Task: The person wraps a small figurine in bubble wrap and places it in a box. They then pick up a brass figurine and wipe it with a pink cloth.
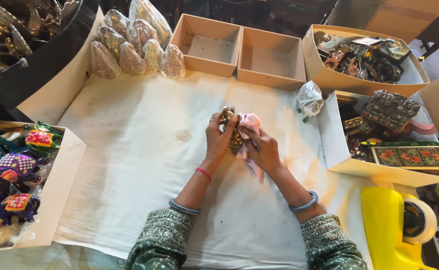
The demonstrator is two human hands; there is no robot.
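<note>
My left hand [218,139] grips a small brass-coloured figurine [228,116] over the middle of a white cloth-covered table [144,170]. My right hand [262,148] presses a pink cloth [250,121] against the figurine's right side. Both hands meet around the figurine, a little above the table. The lower part of the figurine is hidden by my fingers and the cloth.
Two empty tan boxes [239,50] stand at the back. Wrapped bundles [134,45] lie back left, a small wrapped bundle [310,99] right of centre. Boxes of ornate items [364,57] sit right, painted elephants [17,170] left, a yellow tape dispenser [394,230] front right.
</note>
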